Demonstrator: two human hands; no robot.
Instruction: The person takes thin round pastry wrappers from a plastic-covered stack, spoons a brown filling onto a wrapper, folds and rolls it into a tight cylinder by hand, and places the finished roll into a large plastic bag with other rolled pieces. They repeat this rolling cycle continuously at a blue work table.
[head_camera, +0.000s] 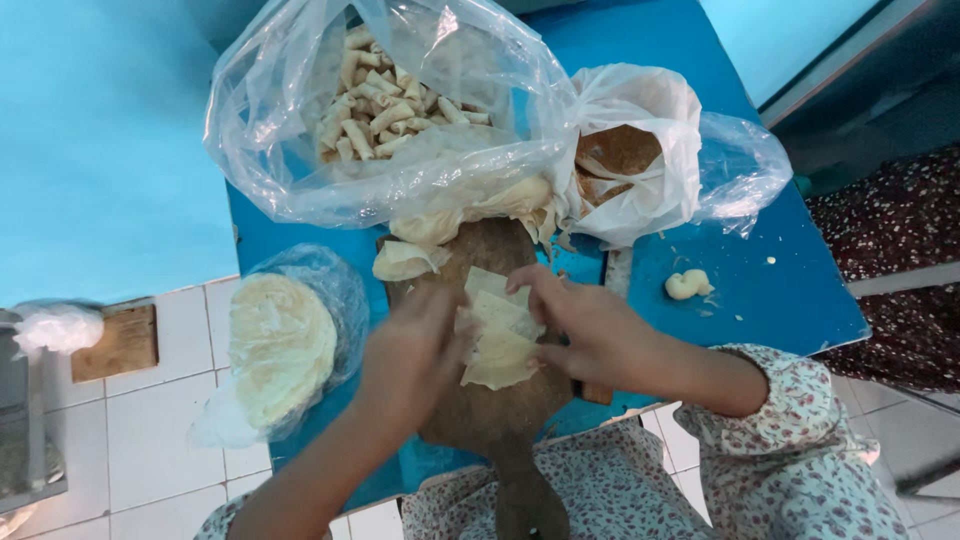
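- on the dark wooden board (495, 400) at the middle of the blue table (790, 290), we see a pale thin pastry sheet (497, 335) lying partly folded.
- our left hand (410, 355) is curled over the sheet's left edge, fingers pinching it.
- our right hand (590, 330) holds the sheet's right side, fingers closed on the top fold.
- just beyond the board lie loose pastry scraps (405, 260).
- a clear plastic bag (290, 150) of finished rolled pieces (375, 105) sits at the far side of the table.
- a white bag (640, 120) with brown filling is just beside it on the right.
- a stack of round wrappers (280, 345) in plastic rests left of the board.
- a small lump of dough (688, 284) lies apart on the right.
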